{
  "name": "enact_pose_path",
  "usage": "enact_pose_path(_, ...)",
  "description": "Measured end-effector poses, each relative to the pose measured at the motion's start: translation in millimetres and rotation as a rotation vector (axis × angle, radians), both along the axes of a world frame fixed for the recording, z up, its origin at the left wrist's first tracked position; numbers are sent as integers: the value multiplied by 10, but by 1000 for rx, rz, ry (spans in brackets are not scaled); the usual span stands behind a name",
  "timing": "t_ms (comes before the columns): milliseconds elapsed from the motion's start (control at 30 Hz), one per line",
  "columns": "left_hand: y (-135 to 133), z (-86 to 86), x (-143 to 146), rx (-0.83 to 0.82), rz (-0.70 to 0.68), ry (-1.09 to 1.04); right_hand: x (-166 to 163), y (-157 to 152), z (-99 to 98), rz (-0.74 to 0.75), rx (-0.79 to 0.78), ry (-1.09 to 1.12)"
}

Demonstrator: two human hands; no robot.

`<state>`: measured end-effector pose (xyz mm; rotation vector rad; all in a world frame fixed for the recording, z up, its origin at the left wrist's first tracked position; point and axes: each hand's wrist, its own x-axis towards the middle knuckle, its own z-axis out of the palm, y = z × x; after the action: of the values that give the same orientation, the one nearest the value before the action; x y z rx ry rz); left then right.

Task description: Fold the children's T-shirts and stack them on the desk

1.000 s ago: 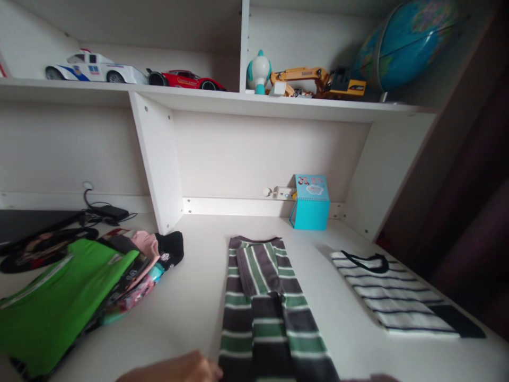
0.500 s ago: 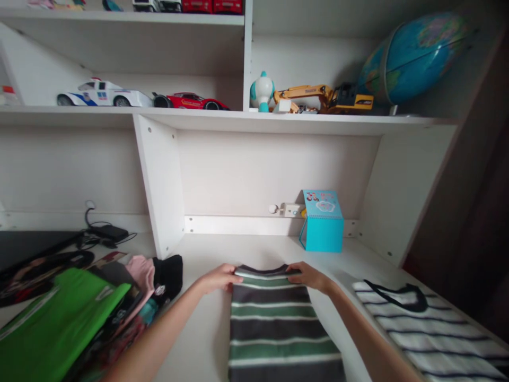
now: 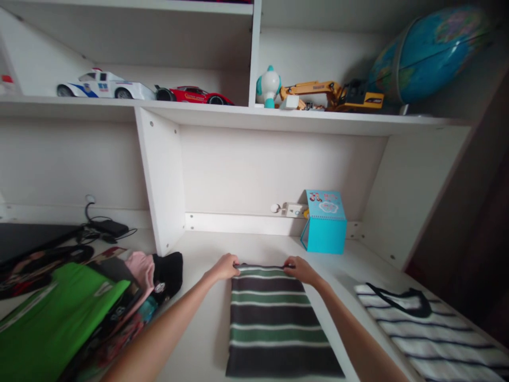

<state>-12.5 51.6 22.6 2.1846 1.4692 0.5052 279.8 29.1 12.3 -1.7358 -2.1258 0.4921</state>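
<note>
A striped shirt (image 3: 278, 315) in dark grey, green and white lies folded into a long panel on the white desk, its near edge now inside the view. My left hand (image 3: 226, 267) pinches the far left corner of the cloth. At the far right corner my right hand (image 3: 301, 269) grips the same edge, fingers curled over it. Between the two hands the far edge runs nearly straight and looks slightly raised. To the right lies a white shirt with dark stripes (image 3: 433, 334) and a black neckband.
A pile of clothes with a green shirt (image 3: 75, 307) on top is at the left, near a black power adapter (image 3: 109, 228). A blue desk calendar (image 3: 326, 233) stands at the back. Toy cars, a toy excavator (image 3: 334, 95) and a globe (image 3: 425, 55) sit on the shelf above.
The striped shirt has shifted away from me, bringing its near edge into view. Both hands have closed over its far edge, and the curved neckline has gone out of sight. The view tilted slightly.
</note>
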Motion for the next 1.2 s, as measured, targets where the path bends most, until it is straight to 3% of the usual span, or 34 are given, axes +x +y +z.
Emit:
enact_pose_path(100,6,25,-9,6,-18,12,67,-62,21,10,-20,11)
enact_pose_path(233,20,73,25,-4,-53,4,50,-137,68,-110,0,33)
enact_pose_path(333,6,193,69,6,-79,-41,8,-223,218,-177,86,79)
enact_pose_path(433,-63,505,101,29,-132,-123,48,-376,555,-177,237,147)
enact_pose_path(533,-251,996,117,119,-228,-266,131,-665,1012,-170,420,232)
enact_pose_path(633,-543,1463,88,294,-304,-336,84,-1175,1385,-129,711,347)
enact_pose_path(733,-774,1646,-1,425,-366,-319,-167,-1848,1520,-54,898,339)
enact_pose_path(767,-806,1626,-38,444,-389,-289,-270,-2061,1519,10,852,303)
enact_pose_path(833,-812,1488,-105,434,-427,-147,-446,-2391,1479,237,606,212)
enact_pose_path(933,-840,1179,-117,330,-387,193,-523,-2497,1353,433,234,149)
enact_pose_path(1033,-1164,929,55,284,-455,282,-344,-2149,1058,311,177,142)
enact_pose_path(1133,-1752,752,323,281,-702,182,-45,-1689,579,217,165,26)
enact_pose_path(1200,-2089,629,455,269,-811,232,106,-1516,268,170,121,-74)
